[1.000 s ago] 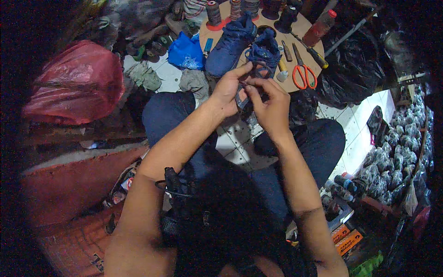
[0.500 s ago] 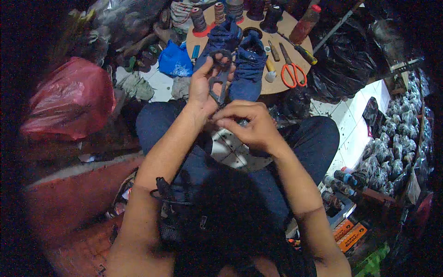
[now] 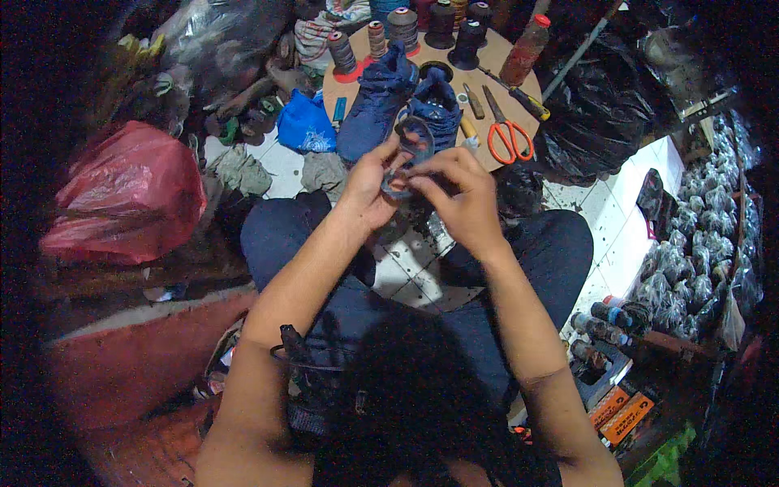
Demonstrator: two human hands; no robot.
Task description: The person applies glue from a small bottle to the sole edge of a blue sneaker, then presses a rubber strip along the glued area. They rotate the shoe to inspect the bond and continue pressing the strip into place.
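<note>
My left hand (image 3: 372,188) is closed on a thin, dark, sole-shaped piece with loop-like openings (image 3: 429,146), its fingers showing through them. Over the piece's nearer end, my right hand (image 3: 464,195) has thumb and fingertips pinched together at its edge; whether they grip the piece or something tiny is too small to make out. Just beyond my hands, a pair of dark blue laced shoes stands on a round wooden board: the left shoe (image 3: 369,109) shows whole, while the right shoe (image 3: 436,105) is partly covered by the piece and my fingers.
The round board (image 3: 507,71) also carries orange-handled scissors (image 3: 510,141), a yellow-black screwdriver (image 3: 531,104), a wooden-handled tool (image 3: 473,101), thread spools (image 3: 403,28) and a red-capped bottle (image 3: 527,50). A blue bag (image 3: 307,123) lies left of it, a black plastic bag (image 3: 596,122) right.
The dark piece has turned and shifted slightly right and nearer in my left hand. My right hand has moved up and right, its fingertips now at the piece's edge. The view has shifted slightly.
</note>
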